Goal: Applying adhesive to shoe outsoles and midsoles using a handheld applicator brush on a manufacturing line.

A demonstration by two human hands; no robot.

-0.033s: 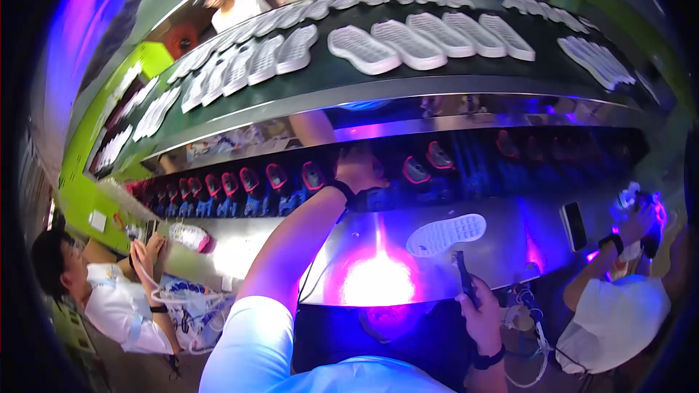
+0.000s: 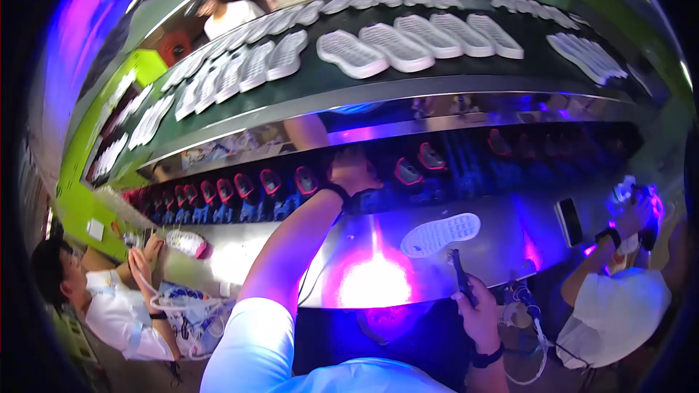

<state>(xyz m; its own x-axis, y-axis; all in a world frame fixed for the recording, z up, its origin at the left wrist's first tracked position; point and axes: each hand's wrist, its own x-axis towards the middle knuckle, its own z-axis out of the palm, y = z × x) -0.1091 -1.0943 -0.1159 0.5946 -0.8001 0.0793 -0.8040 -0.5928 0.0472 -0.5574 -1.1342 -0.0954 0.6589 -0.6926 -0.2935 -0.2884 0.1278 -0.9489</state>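
Note:
My left hand (image 2: 354, 173) reaches forward into the dark channel behind the bench, among a row of dark shoe uppers with red-edged openings (image 2: 271, 182). Its fingers are lost in shadow, so what it holds, if anything, cannot be seen. Low on the right, my right hand (image 2: 480, 314) is closed round the dark handle of a small brush (image 2: 460, 276), whose pale tip points up and away from me. Just beyond that tip, a white shoe sole (image 2: 441, 236) lies flat on the metal bench (image 2: 291, 236).
White soles (image 2: 397, 47) lie in rows on a green conveyor belt (image 2: 466, 76) beyond the channel. A phone (image 2: 569, 223) rests on the bench at right. Co-workers sit at left (image 2: 120, 313) and right (image 2: 619, 313). A white-and-pink shoe (image 2: 187, 244) stands near the left one.
The whole view has shifted slightly, with belt and bench a little further left in the picture. Both my hands keep nearly the same pose.

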